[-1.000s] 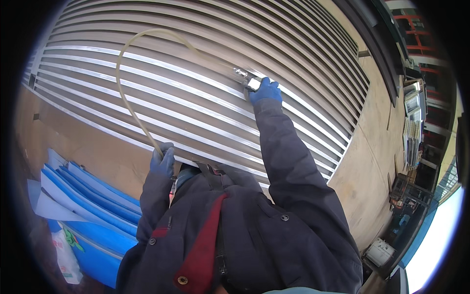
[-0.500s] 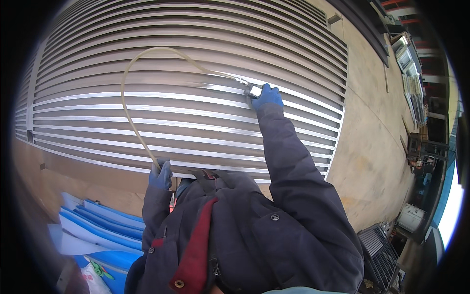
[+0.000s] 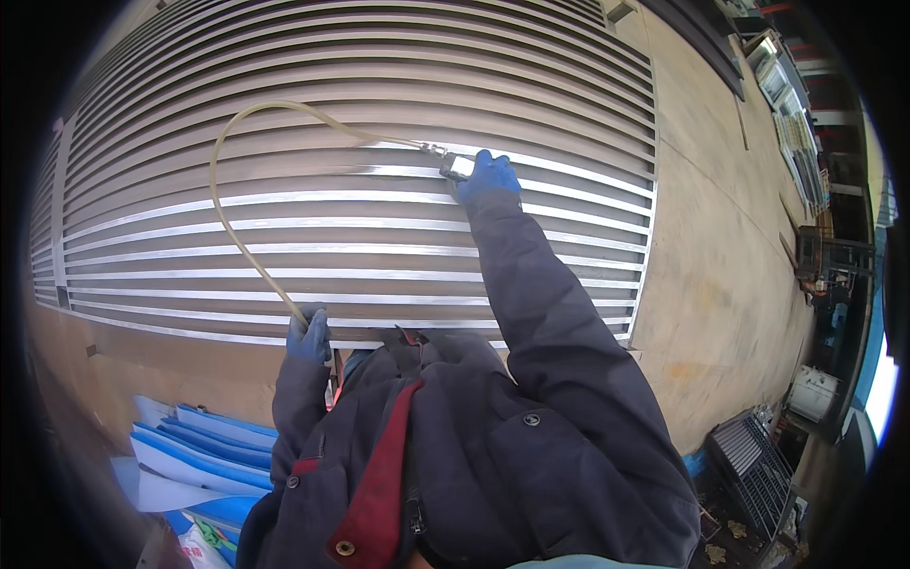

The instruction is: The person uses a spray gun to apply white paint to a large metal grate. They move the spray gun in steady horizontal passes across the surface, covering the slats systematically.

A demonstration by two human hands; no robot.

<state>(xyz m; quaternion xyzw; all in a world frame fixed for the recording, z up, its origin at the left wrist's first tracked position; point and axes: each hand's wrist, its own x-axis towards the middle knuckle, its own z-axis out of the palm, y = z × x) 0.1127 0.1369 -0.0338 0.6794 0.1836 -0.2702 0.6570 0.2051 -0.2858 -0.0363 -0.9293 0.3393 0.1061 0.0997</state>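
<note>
My right hand (image 3: 491, 176), in a blue glove, is closed around a small air tool (image 3: 459, 168) with a metal body, seemingly a sander. The tool lies against the slats of a large metal louvre panel (image 3: 332, 248); its underside is hidden. A pale yellowish air hose (image 3: 216, 180) joins it at a metal coupling (image 3: 433, 149) and loops left over the panel. Down by the panel's near edge, my left hand (image 3: 309, 336), also gloved, is closed on this hose. Slats nearer me look bright and silvery, while the farther ones are duller and brownish.
Blue and white foam sheets (image 3: 204, 446) are stacked at the lower left. Concrete floor (image 3: 720, 284) stretches along the right. Beyond it stand leaning panels (image 3: 791, 123), and a dark metal grate (image 3: 755, 462) lies at the lower right.
My right hand has slid slightly left with the tool, and the hose loop has shifted left too. The whole view has turned a little. My left hand keeps its hold on the hose.
</note>
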